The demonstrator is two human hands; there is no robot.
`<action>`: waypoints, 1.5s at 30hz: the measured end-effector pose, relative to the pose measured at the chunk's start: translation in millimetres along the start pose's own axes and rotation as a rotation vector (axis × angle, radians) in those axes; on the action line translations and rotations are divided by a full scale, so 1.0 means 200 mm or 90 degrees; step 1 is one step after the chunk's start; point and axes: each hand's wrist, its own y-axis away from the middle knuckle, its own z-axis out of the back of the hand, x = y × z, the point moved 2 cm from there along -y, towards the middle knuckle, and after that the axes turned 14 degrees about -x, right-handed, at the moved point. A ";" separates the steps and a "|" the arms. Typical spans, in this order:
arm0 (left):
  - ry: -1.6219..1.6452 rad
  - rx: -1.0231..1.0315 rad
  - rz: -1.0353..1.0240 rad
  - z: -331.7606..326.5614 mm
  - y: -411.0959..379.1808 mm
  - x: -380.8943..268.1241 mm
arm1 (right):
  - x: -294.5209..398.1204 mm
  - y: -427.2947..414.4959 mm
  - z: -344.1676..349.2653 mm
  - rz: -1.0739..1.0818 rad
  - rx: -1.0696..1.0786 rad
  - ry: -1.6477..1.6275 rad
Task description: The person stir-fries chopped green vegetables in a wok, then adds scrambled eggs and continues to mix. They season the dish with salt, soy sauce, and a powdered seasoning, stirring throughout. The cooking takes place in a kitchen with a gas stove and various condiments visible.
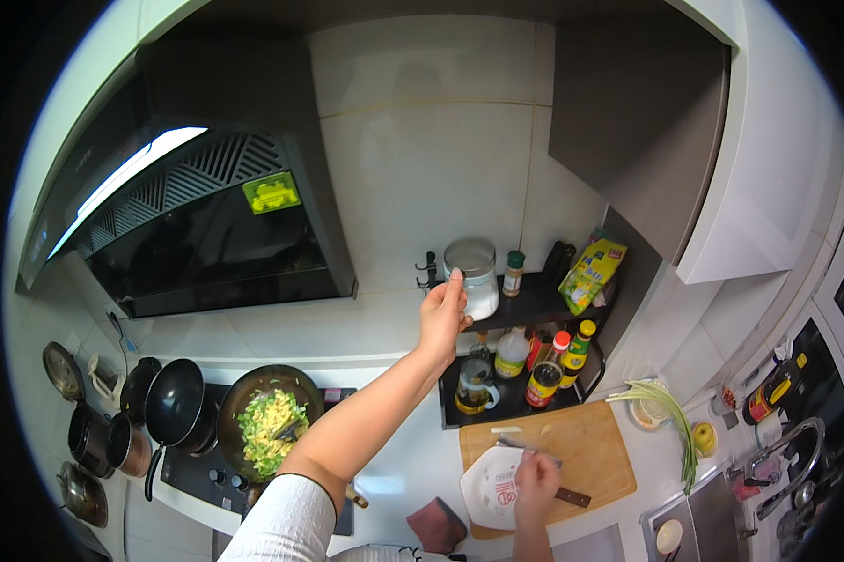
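My left hand [446, 316] is raised to the upper shelf of a black rack, its fingers on the front of a glass jar [479, 302] with a grey lid and white contents. Low at the right, my right hand [537, 481] is over the right side of a white plate [488, 488] with red markings; its fingers are bent, and whether they hold anything is not plain. A knife with a dark handle [573, 497] lies beneath on the wooden cutting board [597, 449]. Chopped greens and egg [274, 428] lie in a wok [236, 393] on the stove, left of my left forearm.
Sauce bottles [546, 376] and a glass pitcher [474, 386] fill the lower shelf. Several pots and a black pan [174, 400] stand at the left. Spring onions [685, 442] lie near the sink [710, 520]. A range hood [218, 253] overhangs the stove. A reddish cloth [437, 525] lies by the plate.
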 end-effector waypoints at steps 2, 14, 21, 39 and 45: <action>-0.002 -0.045 -0.013 -0.08 -0.15 0.11 | -0.15 0.02 0.07 0.014 0.028 0.073; -0.296 -0.134 -0.222 0.01 -0.22 0.40 | -0.24 0.25 -0.27 0.144 0.458 0.291; -0.419 -0.051 -0.556 0.67 0.84 -0.13 | -0.32 0.71 -0.72 0.709 0.568 0.226; -0.661 -0.476 -0.068 2.49 1.59 -0.18 | -0.13 0.77 -1.84 0.025 0.779 0.764; -0.620 -0.475 -0.127 2.54 1.62 -0.16 | 0.10 1.08 -1.94 0.405 0.878 0.775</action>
